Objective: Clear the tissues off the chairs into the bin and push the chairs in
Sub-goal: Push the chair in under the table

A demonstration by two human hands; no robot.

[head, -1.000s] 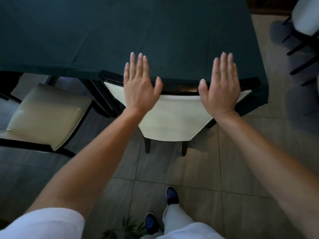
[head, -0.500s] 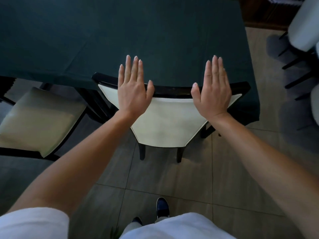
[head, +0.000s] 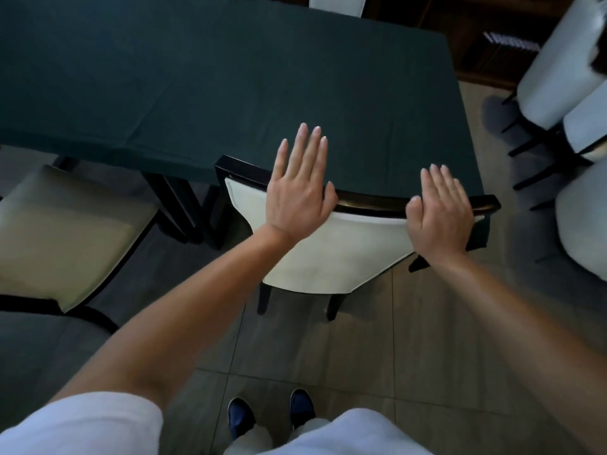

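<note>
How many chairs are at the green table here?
3 chairs: the near chair pushed in, the left chair pulled out, the far chair barely visible at the top. The pale chairs at the right stand apart; others may be hidden.

Left hand (head: 300,192): lying flat with straight fingers over the chair's dark top rail.
Right hand (head: 438,213): pressing flat on the same rail, nearer its right end.
Chair (head: 331,251): standing with its cream back against the green-clothed table (head: 197,77).
Second chair (head: 62,231): sitting pulled out at the left.
Shoes (head: 269,417): standing on the tiled floor (head: 410,339).
</note>
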